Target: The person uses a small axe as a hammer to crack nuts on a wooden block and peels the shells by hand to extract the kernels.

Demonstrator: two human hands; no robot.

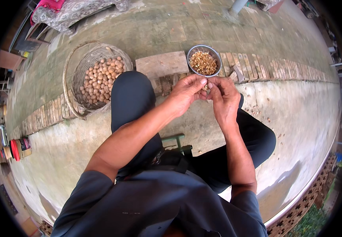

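A cracked walnut [206, 87] is pinched between the fingertips of both hands, partly hidden by them. My left hand [188, 90] grips it from the left, thumb on top. My right hand [224, 96] meets it from the right with bent fingers. Just beyond the fingertips stands a metal bowl [220, 65] heaped with walnut kernels [203, 63]. Left of my left knee, a wicker basket [80, 63] with a tall hoop handle holds many whole walnuts [103, 78].
A wooden board [162, 63] lies left of the bowl on a row of bricks [265, 66]. Broken brick pieces [237, 73] are to its right. Shell bits [268, 119] dot the concrete beside my right knee. A green metal frame [178, 140] shows between my legs. A red-lidded container [20, 149] stands far left.
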